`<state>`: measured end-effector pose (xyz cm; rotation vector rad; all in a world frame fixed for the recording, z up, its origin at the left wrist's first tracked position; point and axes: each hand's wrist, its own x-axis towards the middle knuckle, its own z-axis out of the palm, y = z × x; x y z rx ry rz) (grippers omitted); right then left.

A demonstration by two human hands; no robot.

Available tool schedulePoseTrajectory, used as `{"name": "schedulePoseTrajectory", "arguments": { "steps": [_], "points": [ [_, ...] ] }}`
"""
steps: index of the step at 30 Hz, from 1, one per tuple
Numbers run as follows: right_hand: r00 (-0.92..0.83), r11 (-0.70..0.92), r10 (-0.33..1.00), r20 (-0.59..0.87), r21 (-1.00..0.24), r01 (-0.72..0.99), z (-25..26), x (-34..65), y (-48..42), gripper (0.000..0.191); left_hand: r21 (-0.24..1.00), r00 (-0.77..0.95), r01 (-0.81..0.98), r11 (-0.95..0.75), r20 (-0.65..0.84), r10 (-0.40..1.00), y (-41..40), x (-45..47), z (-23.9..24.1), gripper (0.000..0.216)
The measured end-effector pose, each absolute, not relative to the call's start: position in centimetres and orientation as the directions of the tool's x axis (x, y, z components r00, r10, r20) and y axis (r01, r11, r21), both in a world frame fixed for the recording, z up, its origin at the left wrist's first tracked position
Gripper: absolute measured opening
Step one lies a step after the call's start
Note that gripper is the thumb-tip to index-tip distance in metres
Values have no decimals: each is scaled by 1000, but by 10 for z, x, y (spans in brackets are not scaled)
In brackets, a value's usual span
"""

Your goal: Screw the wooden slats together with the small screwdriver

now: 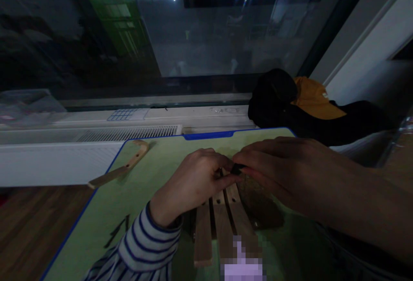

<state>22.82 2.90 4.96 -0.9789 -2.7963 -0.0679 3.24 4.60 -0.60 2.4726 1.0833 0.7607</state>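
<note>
My left hand point(196, 182), in a striped sleeve, and my right hand point(284, 165) meet over the table, fingertips pinched together. Between them shows a small dark piece point(238, 168); its kind is unclear, and fingers cover part of it. Below the hands, several flat wooden slats point(203, 233) with holes near their upper ends fan out toward me. My left hand hides their far ends. Partly under my right hand lies a brown, shiny-edged item point(266, 210) that I cannot name.
A curved wooden piece with holes point(137, 156) lies at the light green table's point(167, 156) left edge. Thin dark strips point(118, 231) lie near my left sleeve. Behind are a radiator point(129, 134), a window sill, a dark bundle point(271, 100) and an orange cap point(314, 98).
</note>
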Motion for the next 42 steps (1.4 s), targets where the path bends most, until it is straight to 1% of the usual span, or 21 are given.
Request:
{"name": "schedulePoseTrajectory", "arguments": {
  "steps": [5,8,14,19,22,27,31,33,35,38,42],
  "points": [
    [-772,783,615,164,-3,623,49,229,29,19,482,585,570,-665,330,741,45,32,-6,12],
    [-769,777,621,150,5,629,49,228,28,19,482,598,566,-669,319,736,45,32,-5,9],
    [-782,783,610,129,53,619,49,227,27,19,455,616,575,-680,306,726,44,32,-3,9],
    [-771,773,619,152,55,632,48,226,28,18,482,609,577,-659,284,741,43,33,-1,13],
    [-767,769,625,144,54,637,48,227,28,21,496,593,589,-639,272,758,42,33,0,17],
    [-744,748,647,166,55,662,48,228,28,16,532,561,580,-617,289,776,43,33,-2,8],
    [-735,741,655,175,41,670,48,227,28,14,525,571,573,-629,294,766,44,32,-2,9],
    [-735,742,653,182,40,669,48,227,28,17,509,578,583,-634,289,763,44,32,-2,13],
    [-743,753,639,202,38,657,50,227,28,25,499,580,593,-633,281,765,44,32,-2,17],
    [-768,782,604,214,30,623,51,227,27,36,511,576,586,-629,283,767,43,32,-2,15],
    [-788,802,584,194,14,598,51,227,27,29,504,554,590,-631,315,770,43,34,-4,10]
  ]
}}
